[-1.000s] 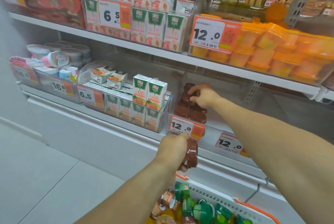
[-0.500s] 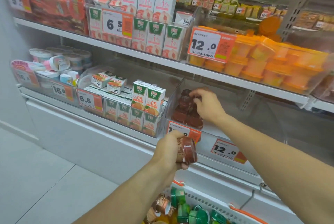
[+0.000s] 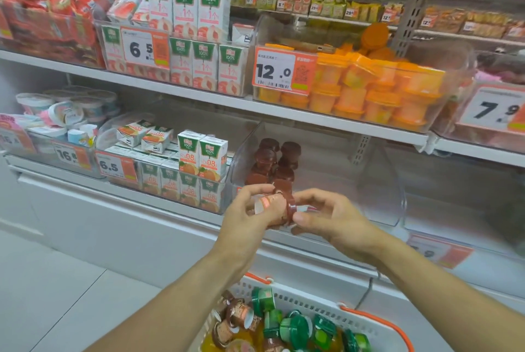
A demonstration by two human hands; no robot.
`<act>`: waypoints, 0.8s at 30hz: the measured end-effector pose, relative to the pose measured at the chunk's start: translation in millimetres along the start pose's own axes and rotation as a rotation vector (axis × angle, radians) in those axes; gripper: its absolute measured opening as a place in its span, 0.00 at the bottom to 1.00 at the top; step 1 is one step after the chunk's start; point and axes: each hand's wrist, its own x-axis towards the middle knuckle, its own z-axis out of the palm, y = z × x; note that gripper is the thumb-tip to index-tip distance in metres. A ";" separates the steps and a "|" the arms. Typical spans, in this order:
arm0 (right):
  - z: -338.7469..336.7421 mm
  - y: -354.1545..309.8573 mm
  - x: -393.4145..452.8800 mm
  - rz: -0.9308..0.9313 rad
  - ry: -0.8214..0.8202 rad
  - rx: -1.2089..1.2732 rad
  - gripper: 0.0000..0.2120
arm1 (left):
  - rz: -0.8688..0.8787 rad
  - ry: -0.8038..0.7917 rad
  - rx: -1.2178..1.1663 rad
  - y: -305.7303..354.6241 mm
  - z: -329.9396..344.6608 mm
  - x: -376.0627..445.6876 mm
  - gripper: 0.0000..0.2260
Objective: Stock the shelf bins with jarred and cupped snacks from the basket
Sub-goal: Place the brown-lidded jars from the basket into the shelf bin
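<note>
1. Left hand (image 3: 250, 216) grips a brown-lidded snack cup (image 3: 277, 207), fingers curled round the body, lid facing right.
2. Right hand (image 3: 329, 219) meets it at the lid end, thumb and fingertips pinching the lid rim; looks like a hand-to-hand pass, cup held by both.
3. Cup sits in mid-air just in front of the clear shelf bin (image 3: 377, 181), at its front lip, not yet inside.
4. Bin already holds a cluster of matching brown cups (image 3: 274, 161) stacked at its left side; the right part looks bare.
5. Step in hand, my read: transfer the cup to the right hand, then set it into the bin beside the stack.
6. Do it well: the right hand should get a firm hold on the cup before the left lets go; a rim pinch alone could slip.
7. Lift over the bin's front wall, place lid-up next to the stack without knocking it, since those cups look loosely piled.
8. Basket (image 3: 366, 320) is below, near the shelf base, with green-lidded cups (image 3: 295, 327) and more brown cups left, so plenty remains to stock.
9. Neighbours: juice cartons (image 3: 203, 158) in the bin to the left, orange cups (image 3: 377, 90) on the shelf above.
</note>
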 end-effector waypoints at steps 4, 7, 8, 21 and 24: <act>-6.4 -8.3 -3.0 0.079 -0.021 0.264 0.19 | 0.271 -0.027 0.447 -3.0 -2.7 -3.1 0.22; -8.6 -8.7 -0.9 0.166 -0.041 0.159 0.22 | 0.401 -0.045 0.552 -5.8 1.5 -4.0 0.28; -8.6 -8.1 -1.2 0.175 -0.051 0.129 0.21 | 0.426 -0.053 0.570 -6.3 2.6 -3.8 0.29; -42.5 -38.4 94.9 -0.064 0.341 -0.481 0.11 | -0.021 -0.293 0.872 -26.0 -12.8 7.1 0.17; -44.4 -30.0 135.8 0.022 0.362 -0.779 0.14 | -0.096 -0.347 0.913 -33.7 -15.7 9.5 0.19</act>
